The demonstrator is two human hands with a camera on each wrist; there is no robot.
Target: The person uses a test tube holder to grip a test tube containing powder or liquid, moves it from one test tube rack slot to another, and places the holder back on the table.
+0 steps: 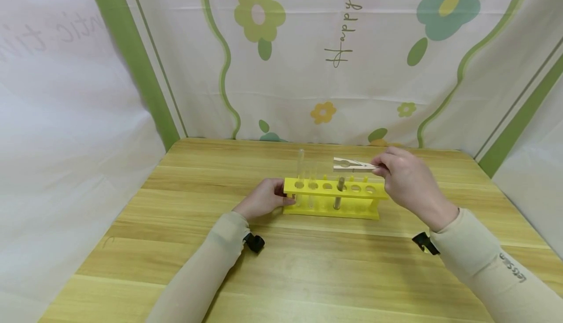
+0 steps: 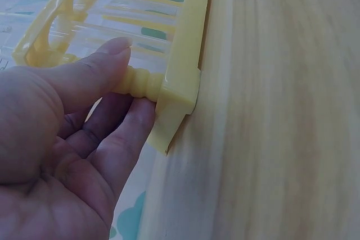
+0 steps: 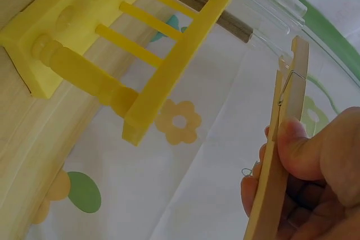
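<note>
On the bench (image 1: 286, 274), the left hand (image 1: 264, 198) pinches the yellow rack's (image 1: 316, 193) left post (image 2: 140, 82). Above the rack's right half, the right hand (image 1: 409, 181) pinches a wooden clamp (image 3: 274, 167), possibly touching the dark-filled tube (image 1: 337, 202); clear tubes (image 1: 301, 164) occupy the rack's left holes.

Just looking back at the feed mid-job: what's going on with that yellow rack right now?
A person's left hand grips the left end of the yellow rack, which stands on the wooden table. The right hand holds a wooden clamp, its tip by the upper end of the tube with dark contents; whether it grips the glass is unclear. That tube is in the rack, as are clear tubes toward the left.
</note>
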